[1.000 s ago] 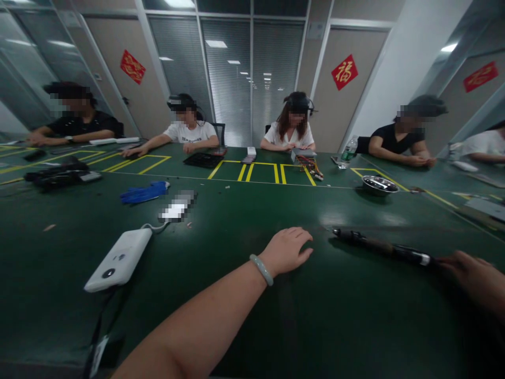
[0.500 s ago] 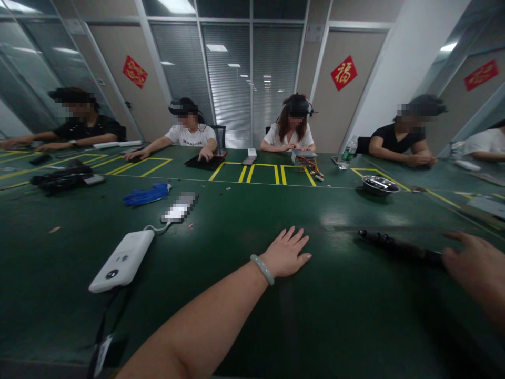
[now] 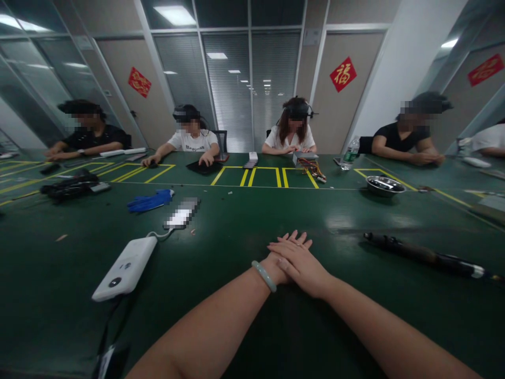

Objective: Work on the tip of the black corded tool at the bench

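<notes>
My left hand (image 3: 277,269) lies flat on the green tabletop (image 3: 221,252), fingers stretched forward. A pale green bangle (image 3: 264,276) circles its wrist. Across the back of it rests my right hand (image 3: 305,268), palm down with fingers extended; it covers much of the left hand. Neither hand holds an object. To the right lies a long, black, slim tool (image 3: 422,253) that resembles an electric screwdriver, touched by no hand. On the left is a white power bank (image 3: 128,266), joined by a short white cable to a phone (image 3: 182,213).
Beyond the phone lies a blue glove (image 3: 150,200), with a dark bundle (image 3: 69,184) farther left. A metal bowl (image 3: 384,185) and a water bottle (image 3: 350,153) stand at the right. Several people in headsets sit across the table, near a metal box with coloured wires (image 3: 305,156).
My right hand has come from the black tool at the right and now lies on top of my left hand. The left hand has stayed in place. My view has shifted slightly.
</notes>
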Tool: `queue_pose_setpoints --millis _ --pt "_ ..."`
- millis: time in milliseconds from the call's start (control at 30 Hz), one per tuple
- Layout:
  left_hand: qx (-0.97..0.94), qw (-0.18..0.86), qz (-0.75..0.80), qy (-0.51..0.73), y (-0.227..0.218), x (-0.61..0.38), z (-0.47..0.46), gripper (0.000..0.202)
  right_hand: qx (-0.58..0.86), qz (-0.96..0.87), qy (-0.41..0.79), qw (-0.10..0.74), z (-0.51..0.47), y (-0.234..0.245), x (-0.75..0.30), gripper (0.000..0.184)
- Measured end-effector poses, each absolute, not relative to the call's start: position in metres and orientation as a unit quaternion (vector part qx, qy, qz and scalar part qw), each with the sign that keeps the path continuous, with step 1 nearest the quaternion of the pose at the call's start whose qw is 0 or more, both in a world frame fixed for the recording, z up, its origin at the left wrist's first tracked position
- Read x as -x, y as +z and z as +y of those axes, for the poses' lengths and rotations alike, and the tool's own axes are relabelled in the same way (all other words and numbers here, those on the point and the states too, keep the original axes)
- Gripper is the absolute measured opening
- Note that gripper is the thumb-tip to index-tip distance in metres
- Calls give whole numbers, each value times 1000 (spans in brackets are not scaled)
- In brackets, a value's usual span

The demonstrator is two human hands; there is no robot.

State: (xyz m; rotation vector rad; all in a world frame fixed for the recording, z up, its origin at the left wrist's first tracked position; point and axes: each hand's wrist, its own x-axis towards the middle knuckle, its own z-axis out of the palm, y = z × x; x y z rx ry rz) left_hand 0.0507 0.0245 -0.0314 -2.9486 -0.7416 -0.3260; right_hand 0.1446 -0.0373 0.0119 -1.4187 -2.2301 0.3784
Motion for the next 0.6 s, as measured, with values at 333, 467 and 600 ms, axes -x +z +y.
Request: queue_pose_setpoints --millis 333,467,600 --pt "970 3 -212 -119 -53 -60 34 74 512 -802 161 262 -41 13 -150 42" --pt "971 -17 -199 -128 -56 -60 38 78 509 -800 169 269 -40 12 -150 42" --pt "972 5 -207 -114 -58 -61 38 73 507 -799 178 268 -40 14 -154 43"
